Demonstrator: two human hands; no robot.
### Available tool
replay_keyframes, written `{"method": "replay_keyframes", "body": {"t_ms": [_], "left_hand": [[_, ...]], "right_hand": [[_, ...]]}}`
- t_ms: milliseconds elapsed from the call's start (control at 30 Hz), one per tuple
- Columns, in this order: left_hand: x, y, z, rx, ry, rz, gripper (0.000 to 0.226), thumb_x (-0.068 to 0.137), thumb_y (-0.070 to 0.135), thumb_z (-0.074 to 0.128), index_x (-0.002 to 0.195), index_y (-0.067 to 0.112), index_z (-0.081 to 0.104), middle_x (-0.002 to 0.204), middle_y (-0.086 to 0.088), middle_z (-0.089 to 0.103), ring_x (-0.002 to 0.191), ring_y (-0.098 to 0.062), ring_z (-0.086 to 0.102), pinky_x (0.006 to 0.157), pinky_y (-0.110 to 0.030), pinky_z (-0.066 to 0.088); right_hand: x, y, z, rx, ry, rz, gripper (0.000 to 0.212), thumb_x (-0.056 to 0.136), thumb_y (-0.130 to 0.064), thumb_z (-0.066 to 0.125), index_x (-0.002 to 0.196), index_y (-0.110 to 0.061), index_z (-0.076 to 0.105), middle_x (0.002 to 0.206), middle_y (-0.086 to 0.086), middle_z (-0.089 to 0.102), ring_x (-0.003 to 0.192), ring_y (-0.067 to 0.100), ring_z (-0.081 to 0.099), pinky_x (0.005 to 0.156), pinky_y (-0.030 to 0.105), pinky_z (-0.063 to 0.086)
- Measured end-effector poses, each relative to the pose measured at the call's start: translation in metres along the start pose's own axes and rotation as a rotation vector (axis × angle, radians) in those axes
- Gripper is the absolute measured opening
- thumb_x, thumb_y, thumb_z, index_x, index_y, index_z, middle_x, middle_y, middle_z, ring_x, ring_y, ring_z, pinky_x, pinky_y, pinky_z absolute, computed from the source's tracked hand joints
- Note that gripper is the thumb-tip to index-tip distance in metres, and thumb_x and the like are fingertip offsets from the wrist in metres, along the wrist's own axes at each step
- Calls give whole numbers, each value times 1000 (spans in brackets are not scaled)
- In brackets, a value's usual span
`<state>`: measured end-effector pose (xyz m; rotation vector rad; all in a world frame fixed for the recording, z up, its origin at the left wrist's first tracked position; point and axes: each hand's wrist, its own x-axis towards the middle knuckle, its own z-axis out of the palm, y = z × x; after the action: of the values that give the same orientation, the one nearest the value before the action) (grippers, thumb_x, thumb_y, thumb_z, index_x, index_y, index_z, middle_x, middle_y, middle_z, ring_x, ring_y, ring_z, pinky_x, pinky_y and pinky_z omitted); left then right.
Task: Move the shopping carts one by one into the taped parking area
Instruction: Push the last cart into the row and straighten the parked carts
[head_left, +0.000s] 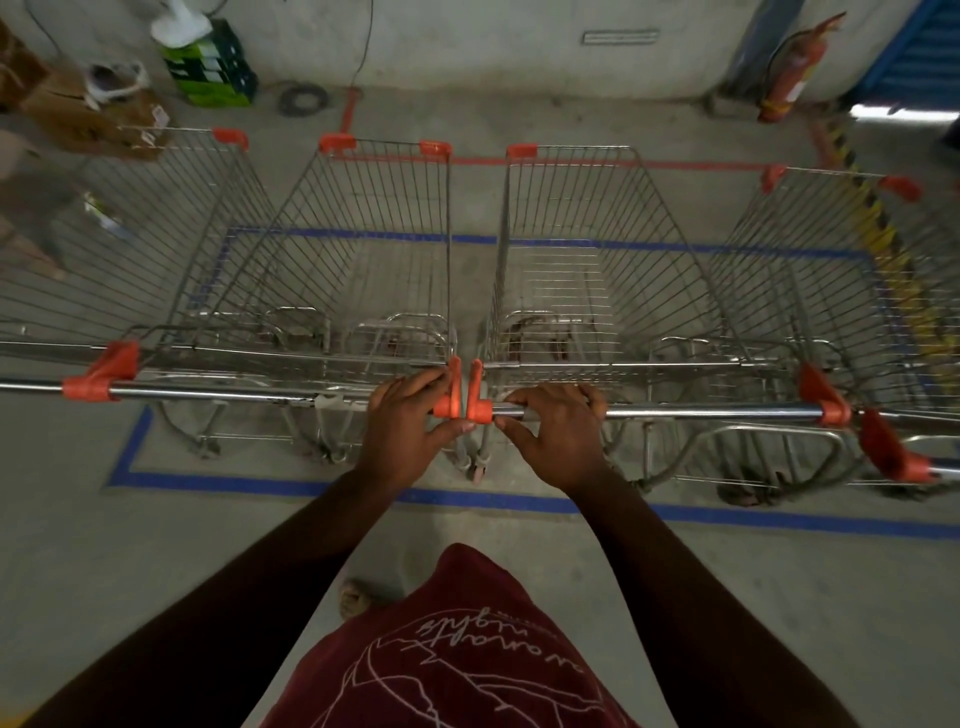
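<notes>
- Four wire shopping carts stand side by side inside the blue tape rectangle (332, 488) on the concrete floor (779, 613), their baskets pointing away from the person.
- The centre-left cart (363, 249) and the centre-right cart (587, 260) stand just beside each other; their orange handle end caps nearly touch in the middle.
- The left hand (402, 431) grips the right end of the centre-left cart's chrome handle bar (218, 393), fingers curled over the bar and thumb pressed under the orange cap.
- The right hand (558, 434) grips the left end of the centre-right cart's handle bar (711, 413), fingers wrapped over the top, thumb reaching toward the cap.
- The far-left cart (130, 234) and the far-right cart (841, 270) flank the pair, each running partly out of view.
- Beyond the carts a red tape line (675, 165) crosses the floor, parallel to the back edge of the blue tape.
- Against the far wall stand a red fire extinguisher (795, 73) at right, a green and black crate (210, 65) and cardboard boxes (78, 111) at left.
- The person wears a maroon printed shirt (457, 654).
</notes>
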<state>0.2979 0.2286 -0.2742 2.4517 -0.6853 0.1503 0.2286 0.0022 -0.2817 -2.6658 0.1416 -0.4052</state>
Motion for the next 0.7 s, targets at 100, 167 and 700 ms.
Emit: {"method": "replay_keyframes", "body": {"t_ms": [100,167,700], "left_hand": [[-1,-2,-3,2,-4,34,77,80,65,64,142,18,62,142,2,62,121,-25,63,105,-50,41],[-2,-3,-6,7,-13,44,75,82,64,62,141,17,62,143,0,61,122,-26,63,105,-50,41],[-4,8,-11,61,-12,10,69,86,58,63,141,17,63,139,-2,65,114,-24,66,101,-43,43]], "right_hand": [[-1,-5,2,-2,-13,-18,38,91,-67,56,103,-35,74,97,-14,71,100,17,66,105,40,23],[0,-10,3,-2,-7,-17,39,90,-67,55,103,-35,73,97,-12,72,100,18,66,104,39,23],[-2,-15,7,7,34,2,39,92,-65,58,105,-32,74,101,-7,74,100,24,66,98,43,34]]}}
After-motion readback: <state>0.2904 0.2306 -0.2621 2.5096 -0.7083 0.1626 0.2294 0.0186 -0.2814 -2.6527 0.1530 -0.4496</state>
